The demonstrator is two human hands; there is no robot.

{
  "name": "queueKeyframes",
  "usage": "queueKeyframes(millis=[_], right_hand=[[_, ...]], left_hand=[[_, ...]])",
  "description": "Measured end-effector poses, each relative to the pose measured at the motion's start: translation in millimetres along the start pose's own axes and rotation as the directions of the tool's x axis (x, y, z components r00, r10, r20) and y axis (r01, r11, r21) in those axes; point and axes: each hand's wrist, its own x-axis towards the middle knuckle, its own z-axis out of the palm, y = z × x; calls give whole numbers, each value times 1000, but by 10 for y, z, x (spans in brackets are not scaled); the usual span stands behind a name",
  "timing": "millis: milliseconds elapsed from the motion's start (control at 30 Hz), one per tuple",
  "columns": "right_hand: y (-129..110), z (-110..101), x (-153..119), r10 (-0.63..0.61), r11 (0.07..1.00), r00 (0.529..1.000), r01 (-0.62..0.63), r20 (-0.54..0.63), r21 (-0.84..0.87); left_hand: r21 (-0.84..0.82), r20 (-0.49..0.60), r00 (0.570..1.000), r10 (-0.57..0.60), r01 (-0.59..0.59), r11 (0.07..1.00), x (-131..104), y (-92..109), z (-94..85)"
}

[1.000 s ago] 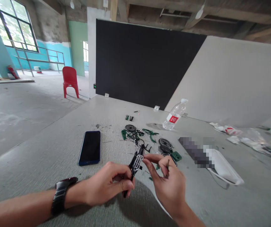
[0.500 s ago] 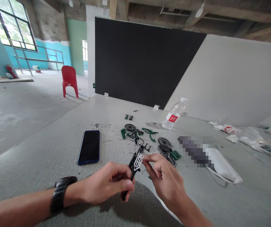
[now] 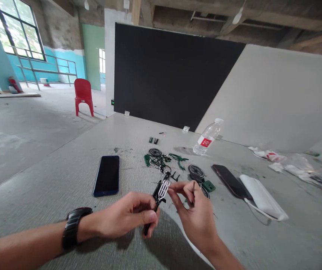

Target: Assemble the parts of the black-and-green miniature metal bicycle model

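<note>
My left hand [image 3: 127, 215] is closed around a slim black model bicycle frame [image 3: 157, 192], held tilted above the table with its far end pointing away from me. A small white slotted rack [image 3: 163, 189] lies against the upper side of that frame. Thumb and forefinger of my right hand [image 3: 196, 213] pinch at the rack's right edge. A thin dark stick [image 3: 193, 186] shows by the curled fingers of that hand; what it belongs to is hidden. Just beyond are green bicycle parts [image 3: 158, 161], a spoked wheel [image 3: 155, 152] and another wheel [image 3: 196, 171].
A phone [image 3: 107, 176] lies on the grey table [image 3: 73, 168] at left. At right are a second phone [image 3: 229, 180], a white power bank [image 3: 262, 197] with a cable, a water bottle [image 3: 207, 138] and plastic wrappers [image 3: 295, 165]. A black panel [image 3: 172, 75] stands behind.
My right hand has turned slightly and shifted a little left, its fingertips staying at the rack, and the dark stick now shows. My left hand keeps its hold on the frame, almost unmoved.
</note>
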Motion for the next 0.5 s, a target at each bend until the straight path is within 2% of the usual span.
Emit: queueKeyframes(millis=[100, 200, 367, 500], right_hand=[[-48, 0, 30, 123, 967, 989, -139, 84, 215], [-76, -11, 41, 205, 901, 965, -252, 166, 352], [-60, 57, -14, 219, 853, 963, -266, 155, 449], [-56, 102, -49, 240, 809, 957, -289, 160, 512]], left_hand=[[61, 7, 1000, -5, 5, 998, 4, 16, -8], [147, 5, 1000, -20, 19, 989, 4, 45, 7], [339, -35, 998, -61, 69, 938, -3, 97, 49], [465, -8, 1000, 22, -16, 885, -1, 90, 63]])
